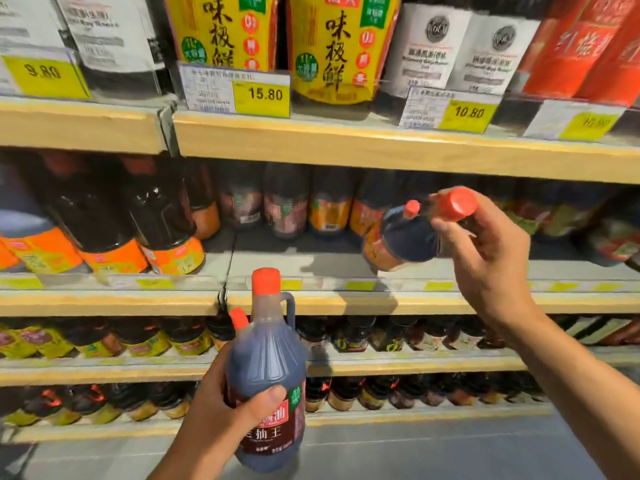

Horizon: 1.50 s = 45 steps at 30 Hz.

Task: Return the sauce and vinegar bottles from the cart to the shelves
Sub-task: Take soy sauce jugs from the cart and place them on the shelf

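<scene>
Head view, facing a run of wood-edged shelves.

Low and centre, left hand [207, 420] wrapped round the belly of a dark sauce bottle [266, 362]. Thumb laid across the front just above the maroon label, the other fingers curled behind and out of sight. Held upright in front of the lower shelves, red cap [265, 281] level with the lip of the middle shelf [277, 258]. Side handle at the neck, and a second, smaller red top peeping out just left of it.

Higher and to the right, right hand [485, 258] holding a second dark bottle [405, 237] by its big red cap [456, 204], fingers [498, 220] curled round the cap and neck. Tipped hard over, orange-labelled base pointing down and left into the bare stretch of the middle shelf. Resting on the board or just above it: cannot tell. Another small red cap [412, 208] close beside the big one.

Elsewhere on the middle shelf, large dark bottles with orange labels [104, 237] at the left and a blurred row along the back. On the top shelf [346, 140], yellow packs [332, 46], white-labelled bottles and red packs, fronted by yellow price tags [261, 94] reading 9.80, 15.80 and 10.80. Below, two more rows of small dark bottles, then grey floor [415, 452].
</scene>
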Tool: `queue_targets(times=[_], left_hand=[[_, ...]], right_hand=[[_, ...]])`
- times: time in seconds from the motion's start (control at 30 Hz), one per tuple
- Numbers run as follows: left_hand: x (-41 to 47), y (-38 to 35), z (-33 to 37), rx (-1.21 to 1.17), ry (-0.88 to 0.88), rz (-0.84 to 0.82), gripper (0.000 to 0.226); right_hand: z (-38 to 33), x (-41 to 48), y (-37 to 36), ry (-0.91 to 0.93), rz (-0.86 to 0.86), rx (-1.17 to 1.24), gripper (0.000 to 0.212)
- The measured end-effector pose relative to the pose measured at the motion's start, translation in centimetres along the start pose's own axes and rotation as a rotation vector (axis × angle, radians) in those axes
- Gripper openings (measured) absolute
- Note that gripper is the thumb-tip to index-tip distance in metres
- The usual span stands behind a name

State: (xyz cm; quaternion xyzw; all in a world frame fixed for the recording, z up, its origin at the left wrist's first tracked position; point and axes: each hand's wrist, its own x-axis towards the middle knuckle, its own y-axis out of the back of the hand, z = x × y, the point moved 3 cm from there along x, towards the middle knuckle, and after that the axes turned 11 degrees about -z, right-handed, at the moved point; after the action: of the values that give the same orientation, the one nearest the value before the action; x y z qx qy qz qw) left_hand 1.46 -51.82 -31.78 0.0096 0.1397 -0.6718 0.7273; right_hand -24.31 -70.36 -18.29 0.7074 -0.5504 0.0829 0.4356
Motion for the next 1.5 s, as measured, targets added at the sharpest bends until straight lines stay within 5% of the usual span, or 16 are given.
queue_targets(times=[0.37,0.53,0.77,1.1,1.17,1.3,1.37,1.43,1.5], left_hand=[[2.8,2.2,-2.9,0.015,-0.082,0.039,0.098],[2.8,2.9,-2.6,-0.023,-0.065,0.036,0.117],[2.9,3.2,-1.9,0.004,-0.055,0.021,0.12],[3.4,3.1,-0.2,-0.062,-0.045,0.012,0.089],[3.5,3.0,0.1,-0.088,-0.039,0.013,0.087],[3.4,2.6,1.1,-0.131,-0.045,0.001,0.069],[3.5,2.5,1.4,-0.151,-0.046,0.004,0.061],[3.8,2.3,1.6,-0.153,-0.039,-0.002,0.062],[4.2,2.1,2.0,-0.14,-0.05,-0.004,0.069]], right_hand=[[6.3,3.9,-1.4,-0.208,-0.128,-0.037,0.016],[7.4,5.6,-2.3,-0.29,-0.231,0.048,0.04],[6.7,7.8,-4.2,-0.453,-0.358,0.157,0.018],[5.0,8.1,-5.0,-0.549,-0.332,0.181,0.017],[5.1,6.1,-4.4,-0.606,-0.191,0.221,0.027],[1.8,0.1,-3.8,-0.289,0.227,0.12,0.02],[-0.2,-3.2,-6.3,-0.289,0.015,0.168,0.013],[-2.5,-5.9,-9.8,-0.396,-0.379,0.276,0.008],[-3.9,-6.9,-12.3,-0.483,-0.66,0.312,0.043]])
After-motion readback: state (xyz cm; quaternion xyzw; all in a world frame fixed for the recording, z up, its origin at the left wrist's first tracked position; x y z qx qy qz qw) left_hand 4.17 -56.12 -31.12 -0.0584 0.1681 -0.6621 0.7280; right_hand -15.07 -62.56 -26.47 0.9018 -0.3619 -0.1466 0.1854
